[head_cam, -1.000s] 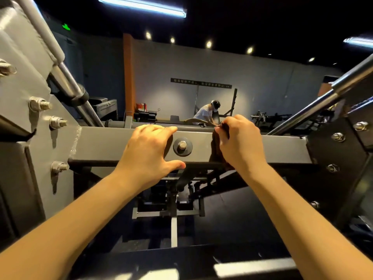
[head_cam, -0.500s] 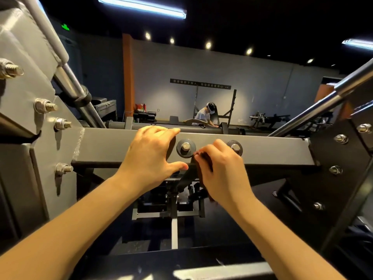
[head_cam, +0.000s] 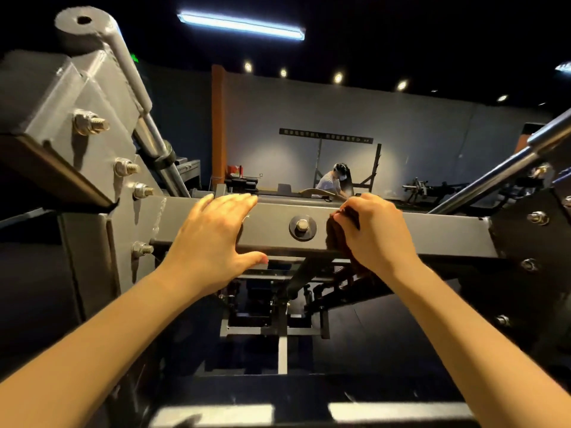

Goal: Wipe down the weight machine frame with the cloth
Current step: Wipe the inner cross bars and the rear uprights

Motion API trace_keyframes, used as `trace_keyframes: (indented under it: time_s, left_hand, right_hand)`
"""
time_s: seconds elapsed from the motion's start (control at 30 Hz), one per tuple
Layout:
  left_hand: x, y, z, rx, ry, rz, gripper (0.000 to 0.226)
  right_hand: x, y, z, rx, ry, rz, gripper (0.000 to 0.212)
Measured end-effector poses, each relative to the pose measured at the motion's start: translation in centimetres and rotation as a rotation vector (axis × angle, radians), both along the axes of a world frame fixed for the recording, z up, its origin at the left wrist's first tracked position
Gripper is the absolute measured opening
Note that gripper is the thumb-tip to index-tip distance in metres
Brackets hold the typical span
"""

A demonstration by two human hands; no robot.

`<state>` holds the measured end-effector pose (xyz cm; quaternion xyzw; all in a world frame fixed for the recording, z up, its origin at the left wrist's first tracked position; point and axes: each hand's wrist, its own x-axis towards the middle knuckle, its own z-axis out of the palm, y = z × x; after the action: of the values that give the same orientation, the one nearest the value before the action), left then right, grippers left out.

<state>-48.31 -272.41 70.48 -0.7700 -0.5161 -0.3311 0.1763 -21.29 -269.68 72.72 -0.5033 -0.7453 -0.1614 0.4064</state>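
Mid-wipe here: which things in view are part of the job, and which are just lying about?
Part of the job:
- dark cloth, bunched in the right hand
- grey crossbeam, which the cloth is pressed against
- left hand, resting on that beam
- centre bolt on the beam's face

Not part of it:
- person in the background
- orange pillar
- ceiling light

Long dark sign strip (head_cam: 326, 135) on the far grey wall (head_cam: 417, 143): a row of pale characters, too small and blurred to read.
Small green lit sign (head_cam: 134, 58) high at the upper left: only a green glow; its marking cannot be made out.
Red object (head_cam: 234, 170) beside the orange pillar (head_cam: 218, 125): a pale patch, unreadable.
Grey steel machine frame (head_cam: 448, 234): no readable lettering.
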Motion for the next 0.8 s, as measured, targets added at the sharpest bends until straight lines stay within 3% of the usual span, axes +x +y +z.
trace_keyframes:
  time_s: [0.1, 0.23, 0.5, 0.67, 0.8]
  left_hand:
    - [-1.0, -0.8, 0.1, -0.036, 0.025, 0.101, 0.106]
    - [-1.7, -1.0, 0.1, -0.051, -0.013, 0.135, 0.099]
    - [-1.1, -1.0, -1.0, -0.026, -0.165, 0.116, 0.093]
    - [-1.0, -1.0, -0.9, -0.035, -0.164, 0.126, 0.094]
    - [-1.2, -1.2, -0.9, 0.002, -0.125, 0.146, 0.092]
  right_hand:
    - [-1.6, 1.5, 1.5, -0.004, 0.096, -0.108, 0.022]
    - [-6.7, 1.3, 2.6, -0.060, 0.266, 0.075, 0.022]
    - [-11.1, -1.9, -2.2, 0.030, -0.069, 0.259, 0.016]
    - [-10.8, 2.0, 0.8, 0.111, 0.162, 0.053, 0.018]
    - [-14.0, -0.9, -2.9, 0.086, 0.013, 0.253, 0.014]
